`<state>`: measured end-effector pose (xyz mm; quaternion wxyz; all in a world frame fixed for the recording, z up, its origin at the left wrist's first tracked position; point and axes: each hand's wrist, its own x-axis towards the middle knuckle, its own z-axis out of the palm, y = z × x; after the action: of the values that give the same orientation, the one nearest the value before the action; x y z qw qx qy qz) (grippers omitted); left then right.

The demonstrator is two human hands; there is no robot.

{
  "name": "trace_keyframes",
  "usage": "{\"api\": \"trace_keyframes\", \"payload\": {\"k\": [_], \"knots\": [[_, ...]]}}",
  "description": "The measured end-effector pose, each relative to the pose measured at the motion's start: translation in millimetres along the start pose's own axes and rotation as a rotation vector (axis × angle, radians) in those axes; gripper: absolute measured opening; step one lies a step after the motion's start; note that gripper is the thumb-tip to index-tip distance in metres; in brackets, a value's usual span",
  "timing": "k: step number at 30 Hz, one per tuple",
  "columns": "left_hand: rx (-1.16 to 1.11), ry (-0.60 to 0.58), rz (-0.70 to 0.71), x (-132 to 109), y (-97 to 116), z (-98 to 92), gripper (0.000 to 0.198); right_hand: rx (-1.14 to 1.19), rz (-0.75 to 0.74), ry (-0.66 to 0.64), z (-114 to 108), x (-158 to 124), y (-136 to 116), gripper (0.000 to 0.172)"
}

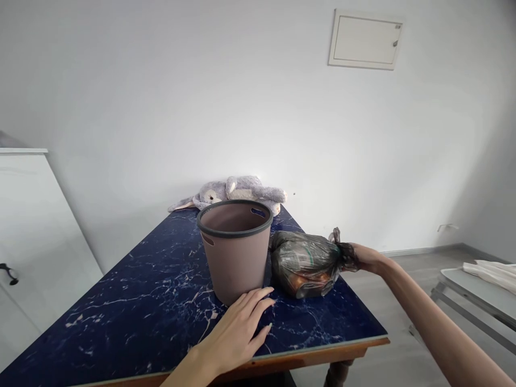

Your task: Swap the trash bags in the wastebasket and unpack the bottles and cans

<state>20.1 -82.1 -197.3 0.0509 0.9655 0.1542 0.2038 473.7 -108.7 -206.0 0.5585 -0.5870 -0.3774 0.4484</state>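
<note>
At four o'clock, the right hand (365, 259) has its fingers mostly hidden by the dark bag (302, 258), whose contents are unclear, and at nine o'clock the left edge cuts the white cabinet (36, 215).

i can't read a single word or number from here. the small grey mark (398, 26) in the upper right corner of the white wall panel (365, 42) is too tiny to make out, and the green-and-pale patch (304, 257) showing through the dark plastic bag (288, 247) is too blurred.
</note>
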Motion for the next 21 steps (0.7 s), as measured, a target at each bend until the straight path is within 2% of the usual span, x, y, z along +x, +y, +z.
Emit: {"api": "trace_keyframes", "payload": {"k": [3, 7, 10, 13, 21], "knots": [[0.004, 0.013, -0.016, 0.8, -1.3, 2.0, 0.045, -0.064, 0.081, -0.08, -8.5, -6.3, -22.6, 0.025], [0.02, 0.015, -0.052, 2.6, -6.9, 5.5, 0.048, -0.129, 0.111, -0.023, -13.9, -5.2, -44.1, 0.038], [0.04, 0.003, -0.096, 4.1, -14.2, 8.9, 0.051, -0.188, 0.142, 0.041, -8.5, -0.5, -47.9, 0.049], [0.052, 0.021, -0.132, 4.6, -23.1, 10.8, 0.051, -0.235, 0.154, 0.052, 2.4, 2.9, -46.9, 0.057], [0.066, 0.067, -0.196, -1.1, -38.1, 11.8, 0.048, -0.306, 0.111, 0.041, 22.5, -0.1, -48.5, 0.048]]}}
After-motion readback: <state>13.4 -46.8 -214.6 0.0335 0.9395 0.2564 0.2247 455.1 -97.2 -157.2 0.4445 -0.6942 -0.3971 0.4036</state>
